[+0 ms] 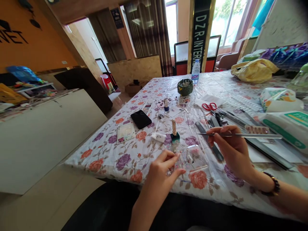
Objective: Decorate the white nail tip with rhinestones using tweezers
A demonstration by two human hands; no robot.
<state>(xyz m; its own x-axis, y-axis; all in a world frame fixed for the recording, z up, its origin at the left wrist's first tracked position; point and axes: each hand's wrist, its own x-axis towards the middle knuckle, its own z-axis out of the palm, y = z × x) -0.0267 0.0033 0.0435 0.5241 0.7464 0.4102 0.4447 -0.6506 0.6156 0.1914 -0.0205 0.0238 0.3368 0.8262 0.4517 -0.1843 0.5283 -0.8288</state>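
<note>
My right hand [232,149] holds long metal tweezers [243,135] level above the flowered tablecloth [134,154], tips pointing left. My left hand [161,175] rests near the table's front edge, fingertips pinching at small clear plastic bags [194,158] with tiny bits inside. Whether it grips anything is too small to tell. Just beyond stands a small bottle with a gold cap [174,130], and a small white tube [158,137] lies to its left.
A black phone [141,119], a card [125,132], red-handled scissors [209,106], a dark nail file [209,141], a green bowl [185,86], a water bottle [195,73], white packets [284,123] and a yellow bag [255,70] lie on the table. A white counter [43,128] stands to the left.
</note>
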